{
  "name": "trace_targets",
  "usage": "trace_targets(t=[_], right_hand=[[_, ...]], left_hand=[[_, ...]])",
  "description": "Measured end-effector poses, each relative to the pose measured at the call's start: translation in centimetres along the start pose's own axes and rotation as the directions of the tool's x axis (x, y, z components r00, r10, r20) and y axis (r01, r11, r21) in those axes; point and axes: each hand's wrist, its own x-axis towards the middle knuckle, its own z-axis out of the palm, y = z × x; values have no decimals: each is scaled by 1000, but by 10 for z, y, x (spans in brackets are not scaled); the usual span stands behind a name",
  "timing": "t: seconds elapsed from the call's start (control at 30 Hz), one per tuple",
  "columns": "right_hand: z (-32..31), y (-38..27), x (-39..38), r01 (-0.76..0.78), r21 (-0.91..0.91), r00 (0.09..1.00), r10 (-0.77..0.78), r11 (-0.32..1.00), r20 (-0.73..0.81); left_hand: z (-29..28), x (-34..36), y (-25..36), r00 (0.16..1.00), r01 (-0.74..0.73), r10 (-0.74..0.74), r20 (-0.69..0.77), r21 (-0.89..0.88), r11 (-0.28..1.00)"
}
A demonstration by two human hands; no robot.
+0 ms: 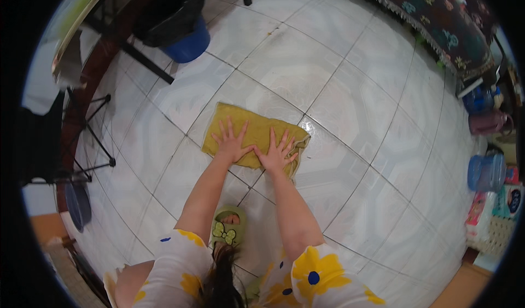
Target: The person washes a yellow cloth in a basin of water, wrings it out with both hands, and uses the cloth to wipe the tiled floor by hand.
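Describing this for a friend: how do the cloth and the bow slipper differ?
The cloth is mustard yellow; the slipper is pale green with a bow. The cloth lies mostly flat under the left hand and right hand; the slipper is worn on a foot. The cloth looks larger than the slipper. Both are on the tiled floor.

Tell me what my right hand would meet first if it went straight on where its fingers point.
Beyond the yellow cloth under it, your right hand seems to have free tiled floor ahead; near the picture's upper edge, clearance from the dark fringed cover is hard to judge.
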Motion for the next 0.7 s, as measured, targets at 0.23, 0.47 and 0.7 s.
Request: trace_targets(t=[0.23,0.47,0.7], right_hand=[[-15,-8,40,2,53,997,2,999,-81],[-38,-18,95,-77,50,992,82,996,-101],[-64,-27,151,-197,-38,976,192,980,-102]], left_hand=[[-29,60,4,992,-123,124,-32,29,992],[-73,132,20,952,-298,303,-42,104,949],[-104,187,41,912,-398,401,-91,51,916]])
